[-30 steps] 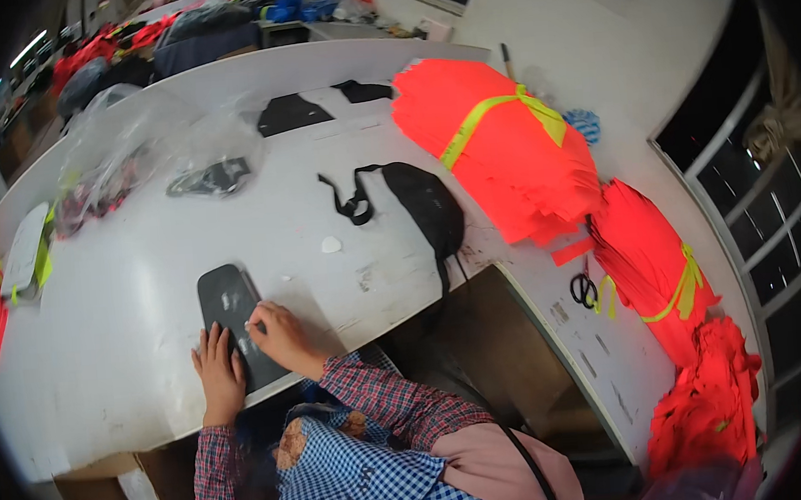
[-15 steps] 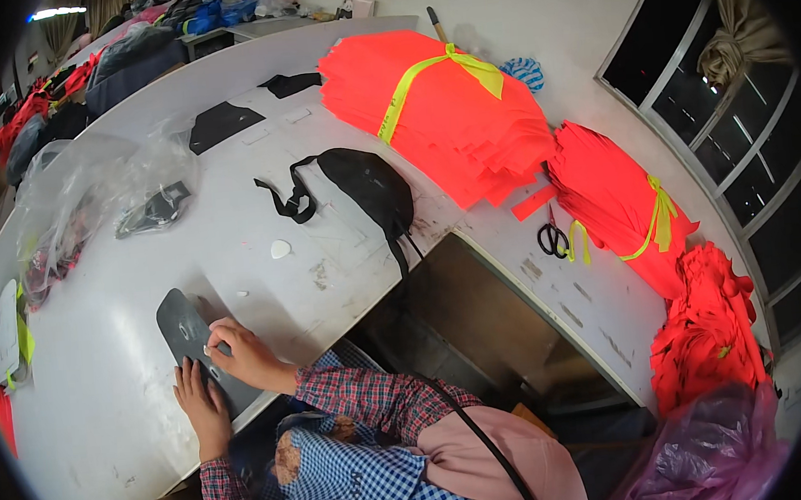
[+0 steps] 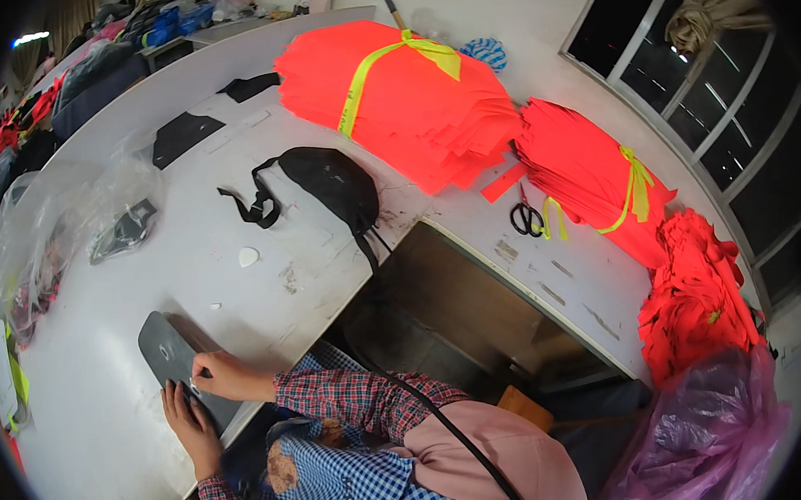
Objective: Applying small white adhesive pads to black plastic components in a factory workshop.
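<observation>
A dark grey flat panel [image 3: 163, 339] with rounded far corners and small pale marks lies at the near edge of the white table. My left hand [image 3: 190, 424] rests on its lower left edge, fingers stretched out. Over the panel's middle, my right hand [image 3: 228, 377] is closed in a pinch. A small white piece that looks like chalk shows at its fingertips, mostly hidden. Beyond the panel are a rounded white chalk piece [image 3: 249, 256] and a smaller white bit [image 3: 216, 306].
A black waist bag [image 3: 331, 182] lies farther off. Bundles of orange-red fabric [image 3: 399, 101] tied with yellow strips stand behind it, with black scissors [image 3: 526, 218] at the right. Clear plastic bags [image 3: 74, 226] sit at the left. A recess [image 3: 459, 292] cuts into the table.
My view has shifted, so the table's things sit farther left. My right hand has moved slightly down the panel, closer to my left hand, which still lies on it.
</observation>
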{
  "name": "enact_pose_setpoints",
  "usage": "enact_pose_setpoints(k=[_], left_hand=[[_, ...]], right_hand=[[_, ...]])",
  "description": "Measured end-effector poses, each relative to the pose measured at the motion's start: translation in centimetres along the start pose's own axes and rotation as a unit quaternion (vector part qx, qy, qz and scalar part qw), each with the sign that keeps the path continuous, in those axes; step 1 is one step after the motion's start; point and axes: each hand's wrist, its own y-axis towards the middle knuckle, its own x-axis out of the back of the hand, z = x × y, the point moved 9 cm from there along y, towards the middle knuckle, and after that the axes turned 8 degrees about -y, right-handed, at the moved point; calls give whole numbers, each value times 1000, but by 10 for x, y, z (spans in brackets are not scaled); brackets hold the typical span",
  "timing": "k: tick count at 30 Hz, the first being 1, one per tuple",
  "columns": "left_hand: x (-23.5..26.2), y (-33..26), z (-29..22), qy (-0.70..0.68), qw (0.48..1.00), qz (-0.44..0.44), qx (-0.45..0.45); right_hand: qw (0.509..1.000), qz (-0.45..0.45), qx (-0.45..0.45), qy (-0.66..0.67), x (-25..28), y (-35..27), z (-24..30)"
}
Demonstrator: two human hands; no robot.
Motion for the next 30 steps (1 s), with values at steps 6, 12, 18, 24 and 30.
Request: enact_pose_setpoints(k=[6,12,18,24,30], left_hand=[[3,-1,15,-76,996,-10,35],[11,-11,28,-236,962,-88,104],[21,-17,32,-276,942,-125,141],[13,-20,56,-362,905,-127,186],[20,-21,61,-228,955,-70,178]], right_hand=[[999,17,-48,15,1,2,-4],[997,-4,-63,33,3,4,-13],[994,-15,-93,59,5,5,-26],[988,-62,-100,98,10,6,-38],[972,-101,-121,173,16,3,-49]])
